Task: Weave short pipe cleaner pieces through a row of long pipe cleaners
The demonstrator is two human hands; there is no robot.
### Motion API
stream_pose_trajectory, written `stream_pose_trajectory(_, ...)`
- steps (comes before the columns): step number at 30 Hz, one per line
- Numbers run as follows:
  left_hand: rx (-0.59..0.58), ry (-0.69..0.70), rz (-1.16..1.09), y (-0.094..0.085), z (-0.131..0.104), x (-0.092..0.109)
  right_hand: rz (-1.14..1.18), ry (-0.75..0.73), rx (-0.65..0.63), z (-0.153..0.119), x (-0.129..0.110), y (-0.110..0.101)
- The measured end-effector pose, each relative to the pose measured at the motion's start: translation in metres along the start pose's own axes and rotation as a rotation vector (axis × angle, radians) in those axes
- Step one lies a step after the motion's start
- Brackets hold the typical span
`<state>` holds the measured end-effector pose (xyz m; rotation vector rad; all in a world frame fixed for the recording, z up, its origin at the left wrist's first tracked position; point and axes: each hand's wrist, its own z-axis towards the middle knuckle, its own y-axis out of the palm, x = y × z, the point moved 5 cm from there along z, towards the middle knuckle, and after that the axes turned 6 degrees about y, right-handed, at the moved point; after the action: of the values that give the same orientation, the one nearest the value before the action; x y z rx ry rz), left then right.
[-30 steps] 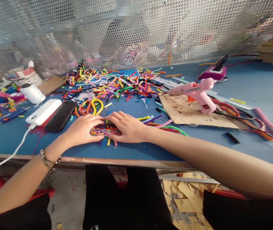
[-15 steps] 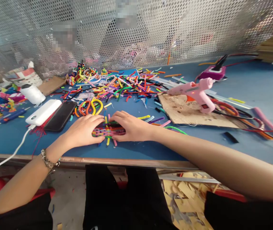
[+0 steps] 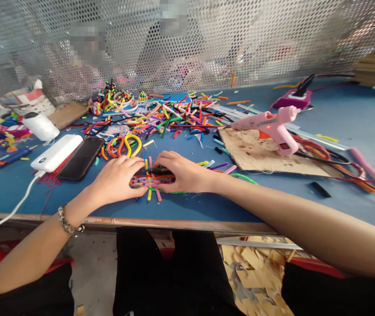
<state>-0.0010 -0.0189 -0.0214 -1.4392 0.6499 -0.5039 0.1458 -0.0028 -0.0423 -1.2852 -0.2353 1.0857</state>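
Weave [image 3: 152,181]: a band of coloured strips on the desk [image 3: 207,210], near its front edge, between the two hands. Long strips run side to side; a yellow cross strip [image 3: 149,194] and a pink one [image 3: 158,194] poke out on the near side.
Left hand [image 3: 116,177]: fingers half open in a curve, holding the left part of the weave, thumb at its near edge.
Right hand [image 3: 187,173]: fingers in a matching half-open curve, holding the right part, thumb also on the near side. The palm hides how firmly it grips.
Long ends: a green end [image 3: 244,177] and a pink end [image 3: 230,169] stick out to the right, past the right hand.
Pressing: the step looks like squaring the rows. Squeeze near and far edges evenly, both hands alike, the weave flat on the desk; too hard a push would likely buckle the soft strips.
Cross strips: best kept straight and parallel, their ends left free of the thumbs.
Glue gun [image 3: 284,131]: well apart, on cardboard [image 3: 249,153].
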Motion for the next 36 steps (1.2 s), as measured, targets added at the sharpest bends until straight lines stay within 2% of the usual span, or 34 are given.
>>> stream_pose_trajectory(13, 0.004, -0.001, -0.014, 0.001, 0.002, 0.0, -0.047, 0.06, -0.001, 0.006, -0.003, 0.006)
stream_pose_trajectory(23, 0.022, 0.0, -0.024, 0.002, -0.001, 0.0, -0.041, 0.013, -0.047, -0.004, -0.008, -0.004)
stream_pose_trajectory(31, 0.036, -0.007, -0.024, 0.002, -0.001, 0.001, -0.048, 0.063, 0.018, -0.004, -0.007, 0.002)
stream_pose_trajectory(36, 0.028, -0.009, -0.024, 0.002, -0.001, 0.001, -0.058, 0.067, 0.017, -0.004, -0.009, 0.0)
